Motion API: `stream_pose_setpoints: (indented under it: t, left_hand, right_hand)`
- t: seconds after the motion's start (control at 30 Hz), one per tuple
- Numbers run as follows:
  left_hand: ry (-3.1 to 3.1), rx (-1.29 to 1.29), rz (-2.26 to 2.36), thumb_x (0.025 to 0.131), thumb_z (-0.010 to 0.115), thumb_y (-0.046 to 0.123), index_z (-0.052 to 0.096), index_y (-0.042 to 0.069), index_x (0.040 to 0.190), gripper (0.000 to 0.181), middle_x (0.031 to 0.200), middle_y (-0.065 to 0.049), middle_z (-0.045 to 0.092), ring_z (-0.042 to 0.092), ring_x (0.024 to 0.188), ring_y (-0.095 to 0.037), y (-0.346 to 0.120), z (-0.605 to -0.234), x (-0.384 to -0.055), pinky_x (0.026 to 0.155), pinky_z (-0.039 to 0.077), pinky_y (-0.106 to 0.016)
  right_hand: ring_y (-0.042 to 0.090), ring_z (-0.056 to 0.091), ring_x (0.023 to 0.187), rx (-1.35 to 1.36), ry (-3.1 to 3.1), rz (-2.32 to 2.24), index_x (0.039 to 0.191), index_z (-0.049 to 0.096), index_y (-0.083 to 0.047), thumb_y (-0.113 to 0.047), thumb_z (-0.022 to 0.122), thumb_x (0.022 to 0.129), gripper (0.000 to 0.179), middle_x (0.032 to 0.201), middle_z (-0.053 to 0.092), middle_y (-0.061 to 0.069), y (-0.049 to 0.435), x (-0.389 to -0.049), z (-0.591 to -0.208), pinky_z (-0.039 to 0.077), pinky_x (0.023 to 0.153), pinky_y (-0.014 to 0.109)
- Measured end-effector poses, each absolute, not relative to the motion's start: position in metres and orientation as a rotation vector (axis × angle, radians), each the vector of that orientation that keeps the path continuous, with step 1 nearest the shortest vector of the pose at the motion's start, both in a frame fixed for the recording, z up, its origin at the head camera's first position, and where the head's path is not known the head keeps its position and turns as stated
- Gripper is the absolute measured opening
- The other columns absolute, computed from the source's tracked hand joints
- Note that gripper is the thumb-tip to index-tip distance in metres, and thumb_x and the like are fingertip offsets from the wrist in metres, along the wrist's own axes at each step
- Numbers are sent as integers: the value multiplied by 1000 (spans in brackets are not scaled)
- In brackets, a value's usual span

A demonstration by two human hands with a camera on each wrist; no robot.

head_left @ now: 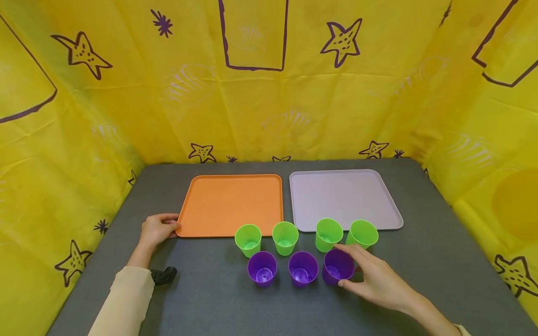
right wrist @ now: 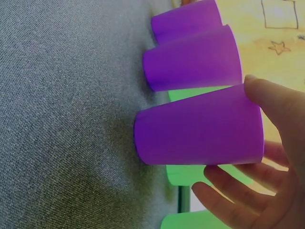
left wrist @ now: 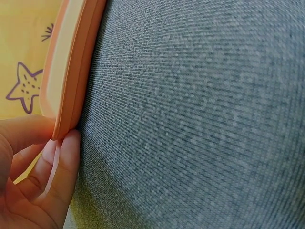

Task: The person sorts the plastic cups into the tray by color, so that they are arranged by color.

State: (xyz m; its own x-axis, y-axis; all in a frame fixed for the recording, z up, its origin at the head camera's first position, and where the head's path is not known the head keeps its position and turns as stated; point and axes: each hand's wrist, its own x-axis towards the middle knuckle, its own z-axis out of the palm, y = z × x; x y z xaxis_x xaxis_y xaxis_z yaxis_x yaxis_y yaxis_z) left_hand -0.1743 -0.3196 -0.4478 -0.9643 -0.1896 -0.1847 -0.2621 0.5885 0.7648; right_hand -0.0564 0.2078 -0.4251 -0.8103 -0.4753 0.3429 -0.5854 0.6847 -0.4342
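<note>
My left hand (head_left: 159, 228) pinches the near left corner of the orange tray (head_left: 231, 205); the left wrist view shows thumb and fingers on the tray's rim (left wrist: 76, 81). At the right, my right hand (head_left: 376, 279) holds the rightmost purple cup (head_left: 338, 265), thumb at the near side of its rim and fingers around the far side. In the right wrist view this purple cup (right wrist: 200, 129) stands upright, its base close to the grey cloth. Two other purple cups (head_left: 262, 269) (head_left: 303, 269) stand in a row to its left.
Several green cups (head_left: 285, 239) stand in a row behind the purple ones, close to the trays' near edges. A lilac tray (head_left: 342, 198) lies right of the orange one on the grey table (head_left: 201, 298). Yellow patterned cloth (head_left: 252, 107) walls the back and sides.
</note>
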Motion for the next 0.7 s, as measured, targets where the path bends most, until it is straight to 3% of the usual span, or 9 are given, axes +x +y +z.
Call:
stream_pose_setpoints:
  t: [0.37, 0.7]
  left_hand:
    - [2688, -409, 1348, 80, 67, 5, 56, -9, 118, 42, 87, -11, 68, 65, 64, -9, -319, -448, -175, 58, 56, -27]
    - [2669, -422, 1350, 80, 67, 5, 57, -8, 118, 41, 87, -10, 68, 64, 66, -9, -319, -448, -176, 58, 56, -27]
  right_hand:
    - [8, 59, 93, 911, -2664, 809, 125, 53, -14, -22, 84, 62, 71, 112, 59, -5, 210, -59, -416, 51, 75, 17]
    - [4, 59, 83, 1008, -2682, 910, 125, 53, -12, -21, 82, 65, 67, 107, 59, -6, 212, -61, -378, 50, 67, 13]
